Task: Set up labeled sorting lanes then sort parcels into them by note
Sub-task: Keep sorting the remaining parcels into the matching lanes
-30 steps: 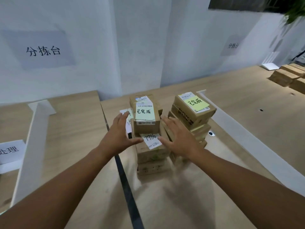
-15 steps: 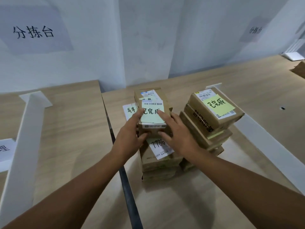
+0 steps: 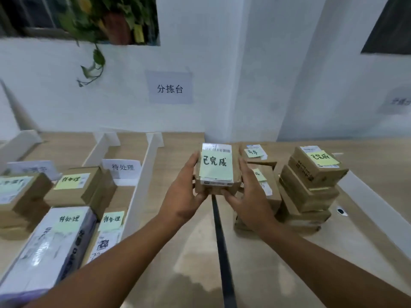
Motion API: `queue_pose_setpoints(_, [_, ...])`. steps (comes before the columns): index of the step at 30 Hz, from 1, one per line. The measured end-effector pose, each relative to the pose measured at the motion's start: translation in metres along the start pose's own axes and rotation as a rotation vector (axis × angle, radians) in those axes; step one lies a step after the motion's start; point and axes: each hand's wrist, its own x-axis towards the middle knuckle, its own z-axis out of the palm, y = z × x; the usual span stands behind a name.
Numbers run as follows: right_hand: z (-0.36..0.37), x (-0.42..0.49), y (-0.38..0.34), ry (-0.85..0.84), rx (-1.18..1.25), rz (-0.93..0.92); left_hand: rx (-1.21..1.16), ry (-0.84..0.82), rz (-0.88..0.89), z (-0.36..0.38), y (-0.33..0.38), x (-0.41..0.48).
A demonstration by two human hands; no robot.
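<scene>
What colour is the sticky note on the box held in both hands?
Pale green note with black handwriting, on the brown box; head view.

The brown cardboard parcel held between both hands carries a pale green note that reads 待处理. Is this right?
Not quite. In the head view the brown cardboard parcel is indeed held between the left hand and the right hand, but its pale green note reads 已完成, not 待处理.
</scene>
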Motion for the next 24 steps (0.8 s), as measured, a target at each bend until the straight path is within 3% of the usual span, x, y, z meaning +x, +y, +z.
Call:
queue_pose_setpoints(10, [0.148, -0.071, -0.177, -0.208, 0.200, -0.273, 0.153, 0.265, -0.166, -0.212, -0.019, -0.176])
queue_pose_setpoints(18, [0.283, -0.106, -0.297, -0.356, 0.195, -0.324, 0.207, 0.402, -0.244, -0.355, -0.078, -0.280])
queue_pose_setpoints(24, [0.402, -0.132, -0.371, -0.441, 0.170, -0.331, 0.252, 0.385, -0.294, -0.469, -0.140, -0.340])
